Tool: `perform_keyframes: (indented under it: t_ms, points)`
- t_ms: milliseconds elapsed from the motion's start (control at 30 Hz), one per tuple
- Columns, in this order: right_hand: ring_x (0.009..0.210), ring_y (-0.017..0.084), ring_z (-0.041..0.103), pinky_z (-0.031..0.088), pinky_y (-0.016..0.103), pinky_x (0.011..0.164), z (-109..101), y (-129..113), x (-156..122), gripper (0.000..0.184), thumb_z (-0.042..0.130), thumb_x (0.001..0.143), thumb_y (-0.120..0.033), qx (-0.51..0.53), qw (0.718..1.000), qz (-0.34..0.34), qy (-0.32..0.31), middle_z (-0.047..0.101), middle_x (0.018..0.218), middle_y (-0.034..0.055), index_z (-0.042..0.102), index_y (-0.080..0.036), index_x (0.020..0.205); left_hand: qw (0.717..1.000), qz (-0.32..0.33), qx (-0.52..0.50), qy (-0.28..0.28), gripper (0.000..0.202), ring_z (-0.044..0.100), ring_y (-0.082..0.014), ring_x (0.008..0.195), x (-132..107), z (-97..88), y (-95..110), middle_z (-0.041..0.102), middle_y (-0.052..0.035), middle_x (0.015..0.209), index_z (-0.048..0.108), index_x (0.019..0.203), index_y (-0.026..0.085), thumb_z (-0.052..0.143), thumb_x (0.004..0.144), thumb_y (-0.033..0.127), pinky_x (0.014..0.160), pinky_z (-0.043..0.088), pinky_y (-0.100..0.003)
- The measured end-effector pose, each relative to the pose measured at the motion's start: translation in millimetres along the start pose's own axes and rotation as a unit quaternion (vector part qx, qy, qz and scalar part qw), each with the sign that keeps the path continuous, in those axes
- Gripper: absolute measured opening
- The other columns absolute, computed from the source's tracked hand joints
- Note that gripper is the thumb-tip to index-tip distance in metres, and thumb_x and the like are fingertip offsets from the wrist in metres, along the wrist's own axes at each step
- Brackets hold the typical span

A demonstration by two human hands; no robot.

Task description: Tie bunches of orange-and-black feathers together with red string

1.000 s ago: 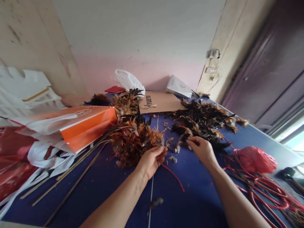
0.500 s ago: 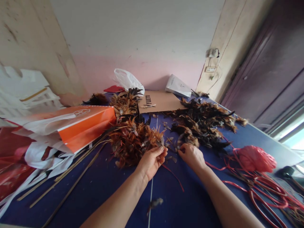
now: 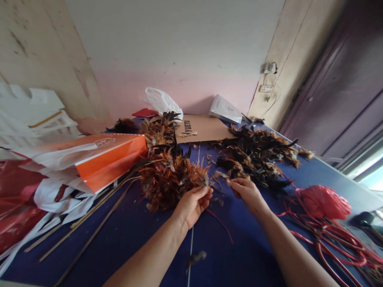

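Note:
My left hand (image 3: 193, 204) is closed around the near end of a thick bundle of brown and orange feathers (image 3: 167, 177) that lies on the blue table (image 3: 125, 235). My right hand (image 3: 247, 191) pinches a few small feathers (image 3: 223, 175) just right of the bundle, its fingers pressed together. Behind that hand spreads a loose heap of dark brown and black feathers (image 3: 257, 157). A thin red string (image 3: 220, 223) runs across the table below my left hand.
An orange and white paper bag (image 3: 98, 159) and red and white plastic bags lie at the left, with several thin sticks (image 3: 89, 217) beside them. A pink string ball (image 3: 324, 201) and red strings sit at the right. Brown cardboard (image 3: 203, 127) and white bags stand at the back.
My right hand drew left from the dark heap toward the bundle with a few feathers, then lifted slightly. My left hand stayed closed on the bundle.

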State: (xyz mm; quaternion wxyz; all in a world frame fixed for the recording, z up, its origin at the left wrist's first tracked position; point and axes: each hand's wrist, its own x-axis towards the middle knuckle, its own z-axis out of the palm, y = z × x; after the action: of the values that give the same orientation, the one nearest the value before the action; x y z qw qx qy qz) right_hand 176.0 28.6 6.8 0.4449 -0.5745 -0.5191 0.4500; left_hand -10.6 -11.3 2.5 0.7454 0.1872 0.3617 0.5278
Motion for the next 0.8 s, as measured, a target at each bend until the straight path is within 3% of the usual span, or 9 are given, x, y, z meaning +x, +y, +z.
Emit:
perform_keyframes:
  t_ms: [133,267,467,567,800]
  points:
    - [0.041,0.005,0.035,0.026,0.019,0.042,7,-2,-5,0.024,0.065,0.060,-0.034,0.165,0.982,0.029,-0.082,0.043,0.047,-0.0059,0.051,-0.015,0.059,1.000,-0.003,0.000,0.000,0.007,0.061,-0.0109,0.067,-1,-0.3,-2,0.066,-0.0065,0.078,0.063,0.075,0.011,0.065,0.068,0.013,0.054,0.046,-0.018]
    - [0.042,0.005,0.036,0.026,0.018,0.041,17,-4,-11,0.024,0.066,0.060,-0.034,0.189,0.976,0.030,-0.099,0.043,0.049,-0.0059,0.052,-0.014,0.063,1.000,-0.007,0.003,-0.003,0.005,0.062,-0.0117,0.065,-1,1.2,-3,0.067,-0.0073,0.076,0.064,0.073,0.010,0.064,0.069,0.013,0.053,0.047,-0.018]
    - [0.041,0.005,0.036,0.027,0.019,0.041,35,-11,-24,0.022,0.062,0.064,-0.035,0.026,0.998,-0.050,-0.017,0.047,0.047,-0.0047,0.060,-0.013,0.067,1.000,-0.011,0.013,-0.003,0.009,0.063,-0.0128,0.063,-4,5.4,-4,0.067,-0.0084,0.075,0.065,0.077,0.008,0.063,0.071,0.014,0.052,0.048,-0.018]
    - [0.047,0.008,0.043,0.034,0.020,0.046,42,-13,-31,0.020,0.058,0.066,-0.033,-0.056,0.993,-0.100,0.006,0.056,0.055,-0.0015,0.062,-0.014,0.071,1.000,-0.010,0.009,-0.014,0.012,0.063,-0.0130,0.062,-3,4.2,-6,0.067,-0.0084,0.074,0.065,0.079,0.009,0.065,0.069,0.015,0.052,0.048,-0.018]
    - [0.052,0.012,0.051,0.040,0.022,0.050,49,-15,-39,0.017,0.051,0.069,-0.028,-0.165,0.969,-0.179,0.042,0.060,0.059,0.0008,0.062,-0.015,0.070,1.000,0.010,0.003,-0.005,0.010,0.063,-0.0129,0.061,-3,4.6,-8,0.067,-0.0070,0.068,0.065,0.076,0.009,0.066,0.067,0.012,0.052,0.048,-0.018]
